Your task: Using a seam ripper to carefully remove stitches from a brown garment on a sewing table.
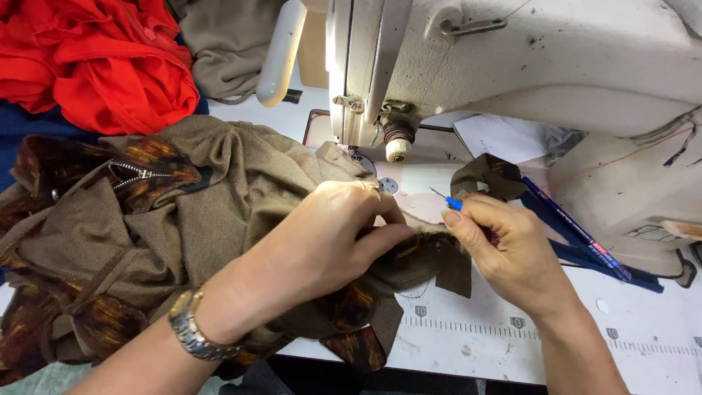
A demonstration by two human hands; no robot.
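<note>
A brown woven garment (183, 212) with dark orange-patterned trim and a metal zipper (130, 174) lies bunched on the white table (512, 336). My left hand (333, 234), with a metal wristwatch (189, 325) on its wrist, presses and pinches the garment's edge near the sewing machine's needle plate (387, 184). My right hand (504, 252) holds a small blue-handled seam ripper (450, 202), its thin tip pointing up and left just beside the left fingertips. The fabric edge between the two hands is partly hidden by my fingers.
A cream industrial sewing machine (548, 58) fills the upper right. A pile of red cloth (102, 58) and a grey-brown cloth (227, 44) sit at the back left. A blue pen (578, 230) and dark blue strip lie right of my hand. A ruler scale is printed along the table's front edge.
</note>
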